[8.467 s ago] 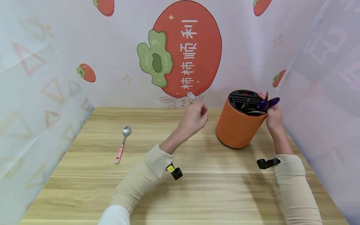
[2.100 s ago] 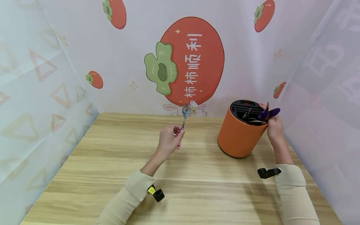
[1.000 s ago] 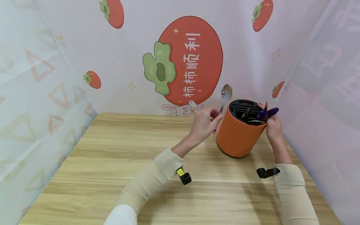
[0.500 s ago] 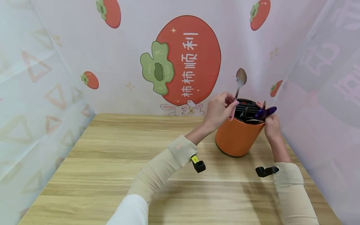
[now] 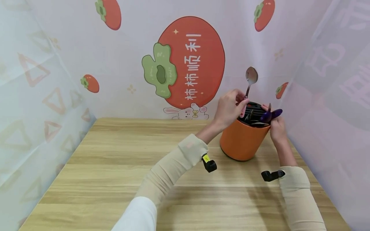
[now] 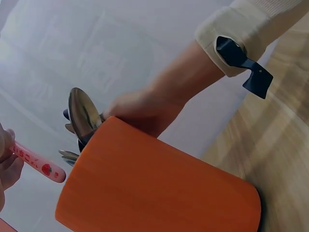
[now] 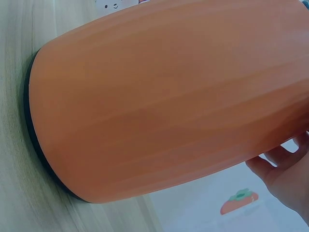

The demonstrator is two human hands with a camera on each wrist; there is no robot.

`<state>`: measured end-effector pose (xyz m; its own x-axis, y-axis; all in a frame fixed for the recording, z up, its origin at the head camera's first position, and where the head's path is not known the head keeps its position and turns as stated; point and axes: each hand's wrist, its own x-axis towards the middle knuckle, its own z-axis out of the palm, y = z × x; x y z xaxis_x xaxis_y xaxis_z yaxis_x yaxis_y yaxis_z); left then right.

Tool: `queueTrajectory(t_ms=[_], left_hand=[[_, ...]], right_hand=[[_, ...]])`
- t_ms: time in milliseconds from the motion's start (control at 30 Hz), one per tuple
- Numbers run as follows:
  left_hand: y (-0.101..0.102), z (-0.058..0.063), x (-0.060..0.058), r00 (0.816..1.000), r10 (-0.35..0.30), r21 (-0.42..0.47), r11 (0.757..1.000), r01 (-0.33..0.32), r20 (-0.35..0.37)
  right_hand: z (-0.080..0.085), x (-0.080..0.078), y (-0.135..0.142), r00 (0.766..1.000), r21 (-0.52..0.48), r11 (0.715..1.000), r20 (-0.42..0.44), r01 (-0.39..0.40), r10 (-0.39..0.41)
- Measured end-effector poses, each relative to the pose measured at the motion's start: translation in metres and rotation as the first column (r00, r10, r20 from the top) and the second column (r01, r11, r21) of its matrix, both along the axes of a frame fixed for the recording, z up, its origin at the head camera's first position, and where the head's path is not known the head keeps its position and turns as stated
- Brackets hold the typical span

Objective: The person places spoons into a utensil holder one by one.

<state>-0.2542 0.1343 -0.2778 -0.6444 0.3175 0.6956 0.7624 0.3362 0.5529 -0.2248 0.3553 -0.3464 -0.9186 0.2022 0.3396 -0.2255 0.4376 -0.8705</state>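
My left hand pinches a metal spoon by its pink handle, bowl upward. The lower end of the handle overlaps the left part of the slotted black top of an orange utensil holder. In the left wrist view the pink handle points at the holder's rim, its end just beside it. My right hand grips the holder at its right upper rim; some of its fingers are hidden behind it. Purple utensils and several metal spoon bowls stick out of the top.
The holder stands near the back right of the wooden table, close to the right-hand curtain. A printed backdrop rises behind the table's back edge. Black wrist cameras sit on both sleeves.
Earlier the spoon lay on the left of the table. My left hand has picked it up and carried it right, up to the holder's top. My right hand has kept its grip on the holder.
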Motion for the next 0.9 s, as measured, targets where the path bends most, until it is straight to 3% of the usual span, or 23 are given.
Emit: queueTrajectory(t_ms=[200, 500, 900], left_hand=[[0.003, -0.010, 0.000, 0.998, -0.045, -0.047, 0.998, 0.047, 0.045], [0.004, -0.026, -0.005, 0.998, 0.001, -0.153, 0.988, 0.008, 0.056], [-0.008, -0.029, -0.002, 0.999, 0.047, -0.250, 0.968, -0.040, 0.022]], right_hand=[[0.000, 0.001, -0.001, 1.000, 0.002, 1.000, 0.008, 0.008, -0.008], [-0.002, -0.001, -0.001, 1.000, 0.021, 1.000, -0.009, 0.008, -0.007], [-0.002, -0.002, 0.000, 1.000, 0.013, 1.000, -0.008, 0.012, -0.012]])
